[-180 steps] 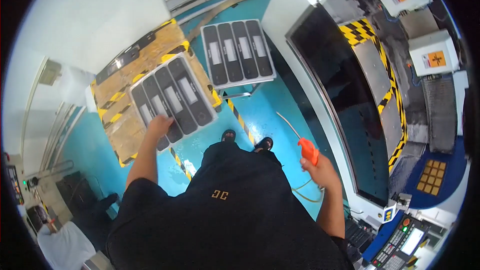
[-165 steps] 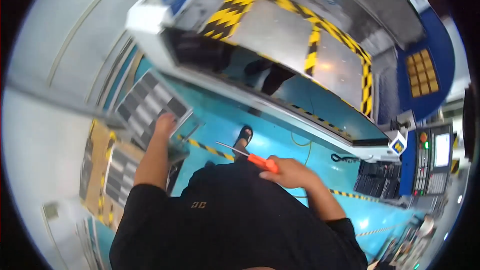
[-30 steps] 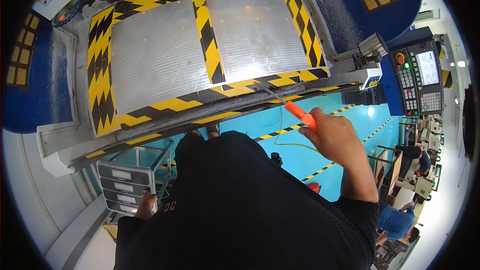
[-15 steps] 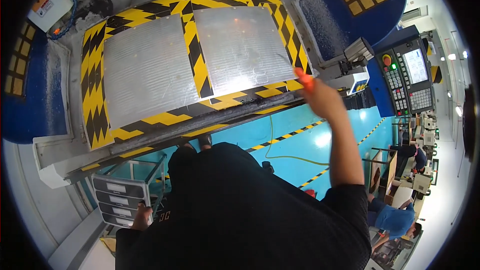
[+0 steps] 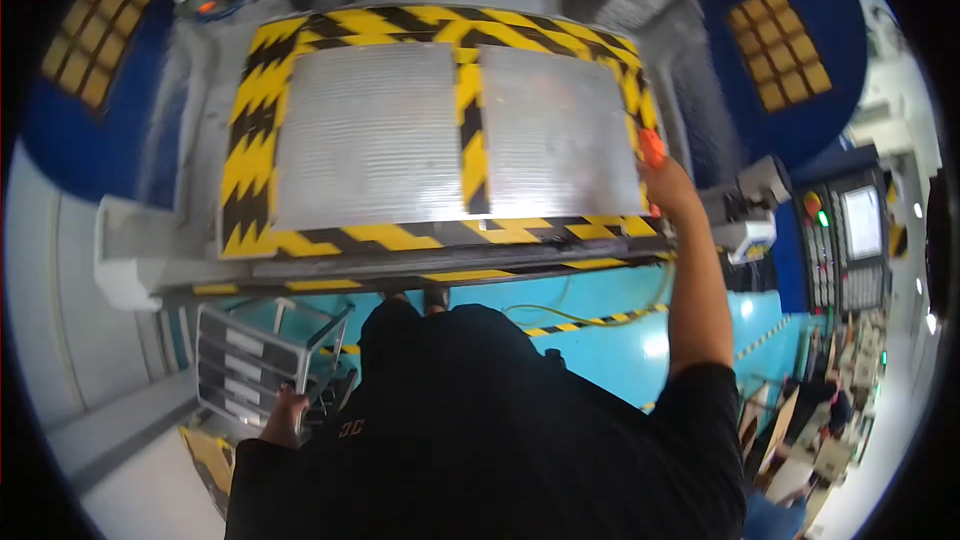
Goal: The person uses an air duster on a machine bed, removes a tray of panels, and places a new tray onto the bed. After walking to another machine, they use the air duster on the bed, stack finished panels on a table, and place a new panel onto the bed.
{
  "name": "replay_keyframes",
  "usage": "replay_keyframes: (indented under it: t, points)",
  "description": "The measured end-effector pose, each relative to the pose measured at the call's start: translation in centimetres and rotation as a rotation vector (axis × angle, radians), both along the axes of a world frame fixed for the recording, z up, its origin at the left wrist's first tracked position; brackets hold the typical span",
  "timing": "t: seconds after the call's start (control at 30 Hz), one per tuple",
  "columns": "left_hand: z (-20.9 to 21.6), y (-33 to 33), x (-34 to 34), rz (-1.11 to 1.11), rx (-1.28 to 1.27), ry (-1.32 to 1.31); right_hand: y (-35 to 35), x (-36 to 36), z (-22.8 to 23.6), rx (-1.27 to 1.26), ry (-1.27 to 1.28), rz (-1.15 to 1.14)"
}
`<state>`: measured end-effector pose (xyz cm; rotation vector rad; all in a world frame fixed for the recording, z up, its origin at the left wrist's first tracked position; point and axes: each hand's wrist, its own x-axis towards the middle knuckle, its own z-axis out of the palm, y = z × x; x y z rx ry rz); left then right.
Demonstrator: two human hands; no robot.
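My right hand [image 5: 668,190] is closed around an orange air blow gun [image 5: 652,148] over the right edge of the machine bed. To its left lie two flat silver metal plates, a larger left plate [image 5: 365,135] and a smaller right plate [image 5: 555,135], framed and divided by yellow-and-black striped tape [image 5: 472,140]. At the lower left, my left hand [image 5: 289,410] is closed on the side rail of a metal step ladder [image 5: 240,380] with several dark treads. My fingers partly hide that rail.
A control panel [image 5: 845,240] with a lit screen stands at the right. Blue machine walls [image 5: 700,90] flank the bed. A yellow hose [image 5: 560,315] runs over the turquoise floor [image 5: 610,360]. Workbenches and machines fill the far right.
My view has shifted, so the bed sits lower and further right. My right hand with the air blow gun has moved nearer the bed's right edge. The left hand keeps its hold.
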<state>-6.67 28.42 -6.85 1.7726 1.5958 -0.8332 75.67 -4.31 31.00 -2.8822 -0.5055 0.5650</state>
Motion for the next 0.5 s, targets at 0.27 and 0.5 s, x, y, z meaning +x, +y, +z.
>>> replay_keyframes:
  t: [0.27, 0.5]
  points:
    - [0.4, -0.3, 2.0, 0.119, -0.134, 0.118, 13.4, -13.0, 3.0, 0.035, 0.076, 0.481]
    - [1.0, -0.7, 2.0, 0.107, -0.156, 0.068, 21.3, -20.0, 3.7, 0.128, -0.035, 0.675]
